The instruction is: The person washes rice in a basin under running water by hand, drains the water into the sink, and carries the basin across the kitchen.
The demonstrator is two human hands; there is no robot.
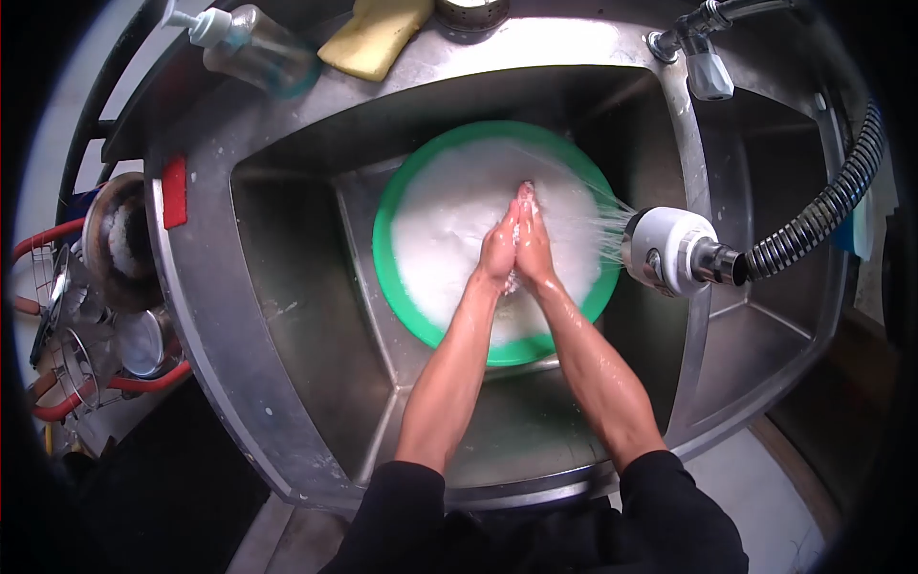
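Observation:
My left hand (498, 252) and my right hand (535, 245) are side by side over a green basin (384, 251), their inner edges touching. Both have their fingers stretched forward, with water and a little foam on them and nothing solid visible between them. White suds (435, 215) fill most of the basin, which sits in the steel sink (296, 316). From the right, a white spray head (669, 251) sends thin jets of water across the basin's right rim toward my hands. Wet drops cover both forearms.
A ribbed metal hose (818, 230) bends over the second sink bowl (760, 320), below a tap (708, 75). Along the back ledge are a pump bottle (256, 50) and a yellow sponge (375, 38). Pans and a rack with red handles (153, 376) stand at left.

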